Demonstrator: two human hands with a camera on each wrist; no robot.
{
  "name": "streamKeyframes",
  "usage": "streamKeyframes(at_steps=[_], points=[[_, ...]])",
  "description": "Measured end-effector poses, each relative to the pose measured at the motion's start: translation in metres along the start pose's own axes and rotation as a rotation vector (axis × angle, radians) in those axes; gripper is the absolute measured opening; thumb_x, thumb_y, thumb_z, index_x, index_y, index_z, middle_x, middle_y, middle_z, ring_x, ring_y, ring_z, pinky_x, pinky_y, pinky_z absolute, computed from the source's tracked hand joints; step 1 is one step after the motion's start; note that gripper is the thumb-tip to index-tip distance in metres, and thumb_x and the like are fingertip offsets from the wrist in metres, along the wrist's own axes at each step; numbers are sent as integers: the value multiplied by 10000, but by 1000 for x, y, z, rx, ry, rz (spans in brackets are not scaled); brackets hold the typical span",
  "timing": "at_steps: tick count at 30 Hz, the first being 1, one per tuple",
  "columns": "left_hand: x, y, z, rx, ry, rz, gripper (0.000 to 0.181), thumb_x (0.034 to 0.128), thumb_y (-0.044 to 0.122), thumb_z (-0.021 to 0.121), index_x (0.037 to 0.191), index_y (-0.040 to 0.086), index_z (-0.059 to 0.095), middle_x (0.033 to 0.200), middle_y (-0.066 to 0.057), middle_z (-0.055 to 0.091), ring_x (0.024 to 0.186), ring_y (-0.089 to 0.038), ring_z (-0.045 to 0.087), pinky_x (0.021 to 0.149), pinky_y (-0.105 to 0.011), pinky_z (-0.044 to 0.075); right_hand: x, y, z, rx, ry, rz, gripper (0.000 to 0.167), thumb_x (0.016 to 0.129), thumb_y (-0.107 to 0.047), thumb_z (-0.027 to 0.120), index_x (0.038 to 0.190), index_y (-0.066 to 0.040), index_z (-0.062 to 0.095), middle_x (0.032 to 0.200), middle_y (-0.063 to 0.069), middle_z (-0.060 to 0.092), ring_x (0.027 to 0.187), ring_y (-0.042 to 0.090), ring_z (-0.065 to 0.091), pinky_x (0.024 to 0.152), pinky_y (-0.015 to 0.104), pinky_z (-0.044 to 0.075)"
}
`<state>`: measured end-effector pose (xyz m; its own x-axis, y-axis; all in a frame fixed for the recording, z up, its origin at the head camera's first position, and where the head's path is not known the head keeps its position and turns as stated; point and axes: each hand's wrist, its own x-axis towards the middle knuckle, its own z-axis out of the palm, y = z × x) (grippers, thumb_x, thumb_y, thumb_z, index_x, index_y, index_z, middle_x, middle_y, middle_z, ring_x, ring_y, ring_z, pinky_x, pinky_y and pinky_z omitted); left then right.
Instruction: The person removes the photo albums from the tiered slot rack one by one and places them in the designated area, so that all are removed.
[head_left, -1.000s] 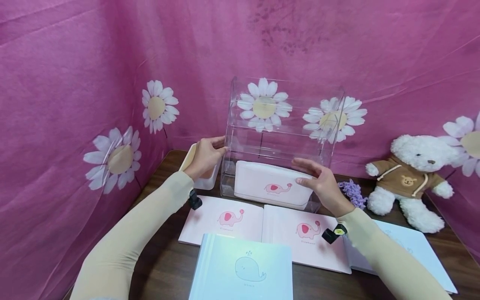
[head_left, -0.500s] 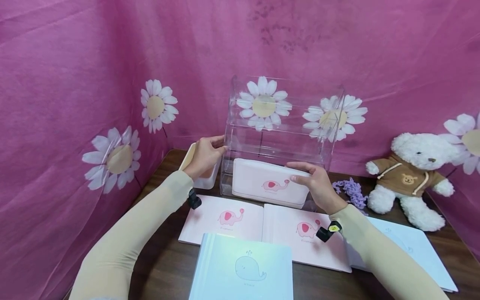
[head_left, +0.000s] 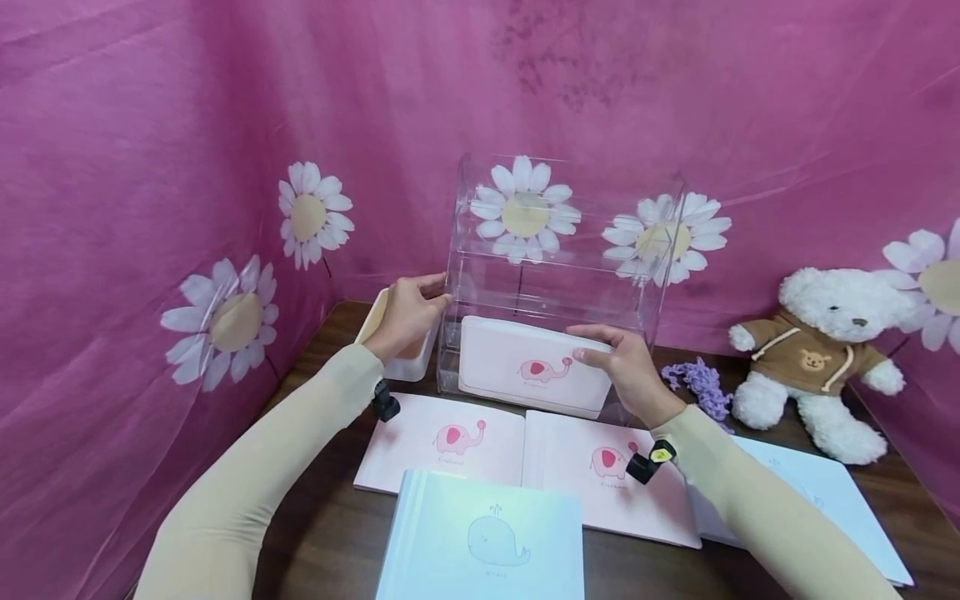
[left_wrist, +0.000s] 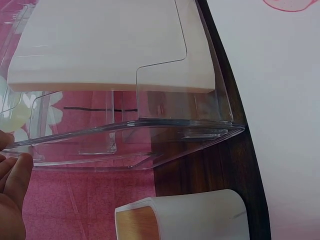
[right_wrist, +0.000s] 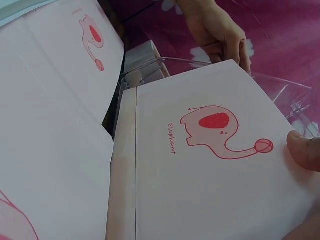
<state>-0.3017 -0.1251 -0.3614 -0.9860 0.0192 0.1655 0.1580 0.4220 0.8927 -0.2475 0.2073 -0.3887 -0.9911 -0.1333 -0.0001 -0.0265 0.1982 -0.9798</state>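
In the head view a pink book with an elephant on its cover (head_left: 517, 367) leans back in the lowest tier of a clear plastic rack (head_left: 555, 287). My right hand (head_left: 630, 371) grips its upper right corner, thumb on the front cover (right_wrist: 215, 185), fingers behind. My left hand (head_left: 408, 312) pinches the rack's left side edge; in the left wrist view only some fingers (left_wrist: 15, 187) show at that edge. Through the clear side panel (left_wrist: 185, 105), the book's end shows inside the rack.
Two more pink elephant books (head_left: 442, 467) (head_left: 615, 508) lie before the rack, with a blue whale book (head_left: 487, 533) nearer me. Another blue book (head_left: 832, 508) lies right. A white bin (head_left: 411, 367) stands left of the rack; purple flowers (head_left: 705, 387) and a teddy bear (head_left: 828, 358) are at right.
My right hand and the elephant book in the rack have shifted slightly left, and the hand's hold has closed on the corner. My left hand stays at the rack's edge.
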Motion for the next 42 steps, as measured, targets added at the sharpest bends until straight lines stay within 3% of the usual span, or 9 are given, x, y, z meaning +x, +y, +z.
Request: streamKeyframes(at_steps=[8,16,24,35,42], points=[[0,-2,-1,6,-6,-7,487,950,120,696,1425,93,589,1353,-109,684,1187,-202,693,981,-344,590,2,-2,5,-27,55,33,394,919,-37,678,1313,-49,668,1141,30,741,870,97,745,755,296,636],[-2,-2,1,-7,-1,-1,479,949,114,697,1416,86,597,1342,-112,690,1187,-202,692,977,-338,591,0,-5,7,-60,84,73,420,924,-26,676,1339,-85,661,1349,210,650,871,90,735,748,283,633],[-3,-1,3,1,4,0,480,944,110,699,1412,80,600,1345,-116,687,1196,-205,684,992,-357,586,-1,-7,7,-90,90,76,406,932,-37,676,1334,-94,665,1349,215,651,900,126,739,760,293,634],[-2,-3,2,-10,5,8,479,940,101,699,1407,53,599,1341,-135,686,1201,-219,684,990,-353,586,0,-9,11,-49,108,57,376,932,-56,669,1307,-73,678,1309,209,674,865,108,749,755,312,640],[2,-2,2,-13,13,10,471,940,100,696,1400,52,605,1325,-131,696,1187,-210,691,977,-346,593,0,-24,9,-46,96,-5,374,928,-52,674,1302,-45,677,1234,169,709,860,111,760,752,334,649]])
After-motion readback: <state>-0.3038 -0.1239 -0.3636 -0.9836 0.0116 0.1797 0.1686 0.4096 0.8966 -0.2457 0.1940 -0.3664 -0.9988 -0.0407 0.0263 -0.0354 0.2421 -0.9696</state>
